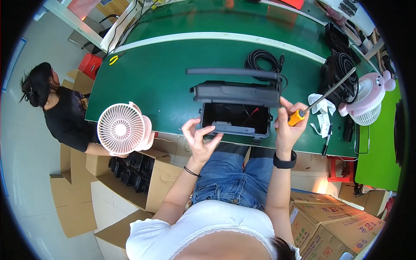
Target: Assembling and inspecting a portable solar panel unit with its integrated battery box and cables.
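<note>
Orange-handled screwdriver (296,118): gripped by right hand (291,128). Black hinged case (236,93): lid raised, placed at near edge of bench (160,95), near rim held by left hand's (201,145) bent fingers. Black cable coil (249,63): laid far right. Pink fan (121,129): stood left.

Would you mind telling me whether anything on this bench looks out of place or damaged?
Nothing looks spilled or broken. Only the crumpled white paper stands out: it lies loose on the green bench, left of the right-hand pink fan, and could be litter.
</note>
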Tool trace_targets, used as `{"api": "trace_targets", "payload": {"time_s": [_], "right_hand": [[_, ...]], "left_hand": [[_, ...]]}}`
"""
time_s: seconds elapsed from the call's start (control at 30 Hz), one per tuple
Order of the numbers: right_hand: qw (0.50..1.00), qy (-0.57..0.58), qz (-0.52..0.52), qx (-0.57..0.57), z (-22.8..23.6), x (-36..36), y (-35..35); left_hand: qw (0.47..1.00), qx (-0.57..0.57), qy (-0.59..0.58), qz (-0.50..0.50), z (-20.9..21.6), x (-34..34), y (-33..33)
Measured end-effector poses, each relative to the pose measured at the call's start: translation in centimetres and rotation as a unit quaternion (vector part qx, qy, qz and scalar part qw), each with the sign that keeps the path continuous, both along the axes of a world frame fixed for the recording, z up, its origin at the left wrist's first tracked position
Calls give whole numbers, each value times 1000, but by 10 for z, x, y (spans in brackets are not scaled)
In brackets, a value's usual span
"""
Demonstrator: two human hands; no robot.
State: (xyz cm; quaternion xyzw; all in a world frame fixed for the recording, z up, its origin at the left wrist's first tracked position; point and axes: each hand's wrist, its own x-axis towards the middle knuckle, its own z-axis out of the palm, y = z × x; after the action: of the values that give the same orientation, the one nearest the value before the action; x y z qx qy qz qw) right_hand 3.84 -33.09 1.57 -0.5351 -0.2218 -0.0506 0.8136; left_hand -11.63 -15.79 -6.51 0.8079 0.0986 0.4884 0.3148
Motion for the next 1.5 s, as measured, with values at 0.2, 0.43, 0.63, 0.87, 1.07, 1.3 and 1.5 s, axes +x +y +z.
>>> {"api": "trace_targets", "payload": {"time_s": [0.2,0.43,0.63,0.87,1.07,1.3,1.5], "right_hand": [[999,44,5,-5,20,6,14],[998,66,-22,-10,25,-4,9],[994,89,-61,-25,21,-9,7],[988,82,-49,-123,6,-2,1],[986,75,-68,-131,-13,-1,2],[987,89,-50,-126,-9,0,4],[986,106,-44,-123,-5,2,8]], "left_hand": [[999,-27,-36,-10,-14,-1,-4],[998,-15,-65,-2,-17,0,-5],[993,-90,-76,-13,-16,8,-10],[952,-282,-101,-59,11,27,-2],[966,-255,-35,-24,36,35,7],[996,-84,3,-12,29,34,10],[995,-90,-33,-9,45,33,9]]}}
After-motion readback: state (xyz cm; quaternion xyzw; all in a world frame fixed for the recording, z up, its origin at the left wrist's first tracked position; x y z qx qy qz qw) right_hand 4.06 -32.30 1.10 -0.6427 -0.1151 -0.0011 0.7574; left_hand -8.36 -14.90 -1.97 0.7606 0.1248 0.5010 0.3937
